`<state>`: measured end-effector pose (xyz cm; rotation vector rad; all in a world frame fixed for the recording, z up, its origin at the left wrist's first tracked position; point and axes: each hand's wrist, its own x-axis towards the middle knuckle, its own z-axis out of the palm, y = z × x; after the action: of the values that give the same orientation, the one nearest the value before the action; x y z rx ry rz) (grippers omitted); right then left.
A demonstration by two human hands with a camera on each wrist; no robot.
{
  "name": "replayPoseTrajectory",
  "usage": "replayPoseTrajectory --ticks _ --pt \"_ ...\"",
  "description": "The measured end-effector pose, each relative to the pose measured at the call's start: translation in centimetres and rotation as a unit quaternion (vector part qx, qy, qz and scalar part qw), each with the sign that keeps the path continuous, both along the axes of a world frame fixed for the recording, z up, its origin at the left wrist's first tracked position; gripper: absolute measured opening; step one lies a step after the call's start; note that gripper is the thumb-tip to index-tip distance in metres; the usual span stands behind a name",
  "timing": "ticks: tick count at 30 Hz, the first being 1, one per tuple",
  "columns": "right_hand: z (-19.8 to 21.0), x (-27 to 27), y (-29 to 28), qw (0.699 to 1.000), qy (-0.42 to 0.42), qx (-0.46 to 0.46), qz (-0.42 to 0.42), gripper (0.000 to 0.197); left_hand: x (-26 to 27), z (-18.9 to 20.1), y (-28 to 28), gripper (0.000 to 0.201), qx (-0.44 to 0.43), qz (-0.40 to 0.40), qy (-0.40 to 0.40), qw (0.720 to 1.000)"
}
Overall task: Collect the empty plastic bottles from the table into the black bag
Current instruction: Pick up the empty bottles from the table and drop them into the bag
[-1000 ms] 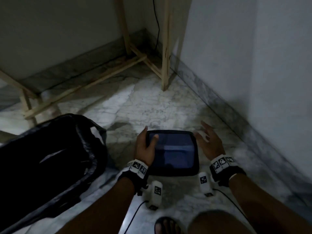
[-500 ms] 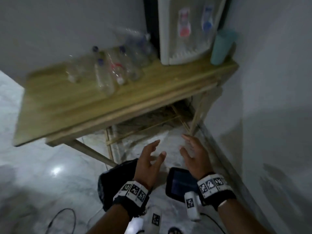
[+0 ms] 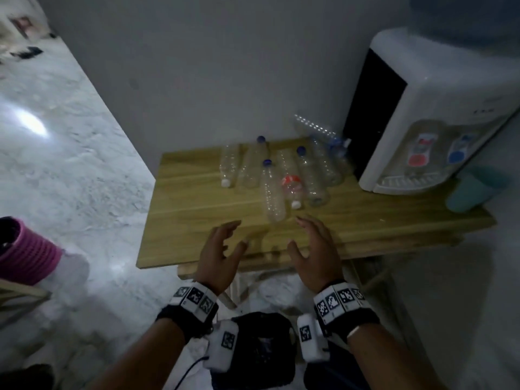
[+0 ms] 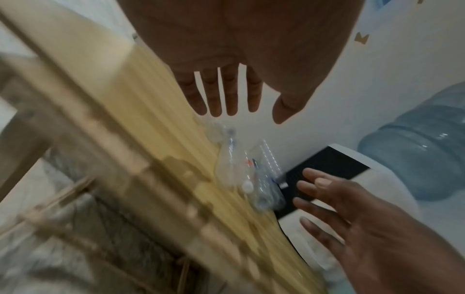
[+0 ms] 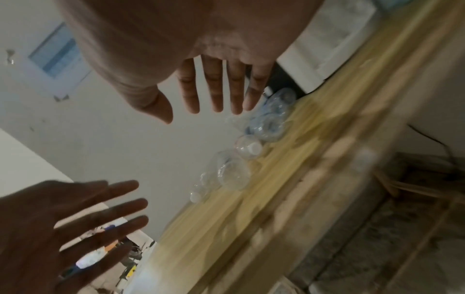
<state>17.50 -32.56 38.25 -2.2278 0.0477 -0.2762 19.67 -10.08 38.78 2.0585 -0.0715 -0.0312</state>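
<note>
A plain grey wall (image 3: 197, 66) stood behind the wooden table (image 3: 197, 220). The marble floor (image 3: 70, 164) caught a bright glare on the left. A white water dispenser (image 3: 436, 122) sat on the table's right end, a teal cup (image 3: 472, 192) beside it. The room was dim.

Water dispenser (image 3: 439, 114), teal cup (image 3: 470, 194)
</note>
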Motion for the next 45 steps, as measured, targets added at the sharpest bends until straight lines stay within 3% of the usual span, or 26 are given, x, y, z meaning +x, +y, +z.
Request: replayPoseTrajectory --ticks 8,13,18,24,29,34,40,42,45 --pt "-1.4 11.9 6.2 0.992 0.038 -0.118 0.001 0.065 18.6 -2.1 3.2 0.051 0.119 0.013 -0.041 0.992" --pt "-4.2 15.9 7.6 0.979 0.1 -0.175 -0.006 0.07 27.7 -3.6 2.4 0.057 0.179 0.01 -0.03 0.983" --pt "-6.8 16.3 7.8 0.97 0.112 -0.216 -0.012 0.075 32.3 -6.6 0.9 0.063 0.247 -0.032 0.009 0.969" --pt "-7.2 16.8 7.8 0.974 0.083 -0.209 -0.02 0.075 33.1 -8.5 1.2 0.06 0.219 -0.036 0.017 0.975" --pt "-6.4 15.8 7.3 0.988 0.054 -0.143 -0.024 0.074 30.8 -6.5 2.9 0.053 0.162 -0.004 -0.02 0.987" --pt "-3.9 11.5 6.8 0.992 -0.008 -0.121 -0.015 0.075 24.4 -3.6 6.7 0.052 0.026 0.031 -0.064 0.997" --pt "-1.5 1.9 5.5 0.996 -0.044 -0.075 0.017 0.076 7.3 -0.2 8.6 0.046 -0.167 0.036 0.049 0.984" --pt "-1.4 -2.1 5.2 0.996 -0.046 -0.064 0.034 0.073 0.7 0.5 8.2 0.051 -0.185 0.02 0.072 0.98" --pt "-1.7 -8.1 4.8 0.996 -0.029 -0.054 0.058 0.071 -8.0 -1.6 7.7 0.065 -0.176 0.023 0.113 0.978"
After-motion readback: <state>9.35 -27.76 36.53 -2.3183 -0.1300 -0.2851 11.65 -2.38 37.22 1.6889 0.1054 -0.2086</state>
